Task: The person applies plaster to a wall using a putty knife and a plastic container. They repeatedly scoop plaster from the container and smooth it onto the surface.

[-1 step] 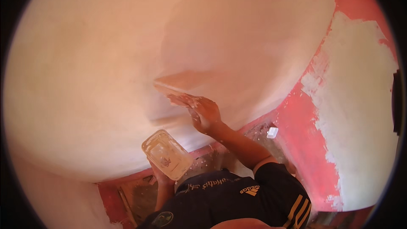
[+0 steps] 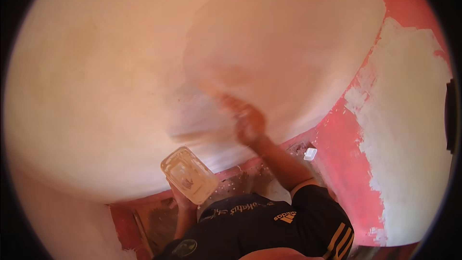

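My right hand (image 2: 248, 120), blurred by motion, grips a wide flat spreading tool (image 2: 211, 89) at the pale, coated wall (image 2: 106, 67). A smoother, darker patch of shadow or damp coating surrounds the tool. My left hand (image 2: 180, 195) holds a rectangular plastic tub (image 2: 190, 173) from beneath, low in front of the wall. The tub has pale smears and some material inside; most of the fingers are hidden behind it.
A red adjoining wall (image 2: 337, 139) on the right carries a ragged whitish coated area (image 2: 409, 130). A small white container (image 2: 310, 154) sits by the wall's foot. The speckled floor (image 2: 240, 183) shows below, along a red strip at the wall's base.
My right hand and the tool have moved to the right and are now smeared by motion. The tub in my left hand is nearly unmoved.
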Available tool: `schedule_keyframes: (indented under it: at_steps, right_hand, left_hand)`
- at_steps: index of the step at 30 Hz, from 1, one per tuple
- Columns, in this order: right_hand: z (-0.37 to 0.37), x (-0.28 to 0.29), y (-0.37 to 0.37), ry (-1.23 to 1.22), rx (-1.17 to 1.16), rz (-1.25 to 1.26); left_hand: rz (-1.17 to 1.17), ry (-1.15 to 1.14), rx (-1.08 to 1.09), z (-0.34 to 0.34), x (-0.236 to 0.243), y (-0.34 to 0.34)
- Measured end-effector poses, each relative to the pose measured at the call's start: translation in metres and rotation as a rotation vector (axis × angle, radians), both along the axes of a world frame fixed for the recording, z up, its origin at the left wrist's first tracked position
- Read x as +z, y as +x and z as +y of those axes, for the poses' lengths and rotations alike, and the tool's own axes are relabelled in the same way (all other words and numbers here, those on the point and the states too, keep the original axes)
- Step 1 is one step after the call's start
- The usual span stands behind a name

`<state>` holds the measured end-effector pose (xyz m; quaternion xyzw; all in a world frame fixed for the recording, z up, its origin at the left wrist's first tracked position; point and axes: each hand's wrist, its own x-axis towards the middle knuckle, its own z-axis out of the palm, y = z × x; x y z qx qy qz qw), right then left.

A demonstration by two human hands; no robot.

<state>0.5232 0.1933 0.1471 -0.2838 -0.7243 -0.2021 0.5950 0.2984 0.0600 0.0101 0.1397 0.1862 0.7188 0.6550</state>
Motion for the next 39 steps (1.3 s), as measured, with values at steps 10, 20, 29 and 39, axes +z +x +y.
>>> schedule_keyframes:
  at_steps: [10, 20, 29, 39]
  right_hand:
    - [0.04, 0.147, 0.036, -0.002, 0.182, 0.332]
    - [0.046, 0.114, 0.01, -0.123, 1.124, 0.06]
    - [0.038, 0.135, -0.07, 0.189, 0.175, -0.198]
    - [0.111, 0.156, -0.006, 0.094, 0.932, 0.518]
  left_hand:
    - [-0.013, 0.02, 0.08, 0.006, 0.019, 0.026]
    - [-0.043, 0.033, 0.109, 0.009, 0.016, 0.037]
    - [-0.053, 0.069, 0.107, 0.006, 0.018, 0.046]
    - [-0.093, -0.083, 0.262, 0.016, 0.016, 0.069]
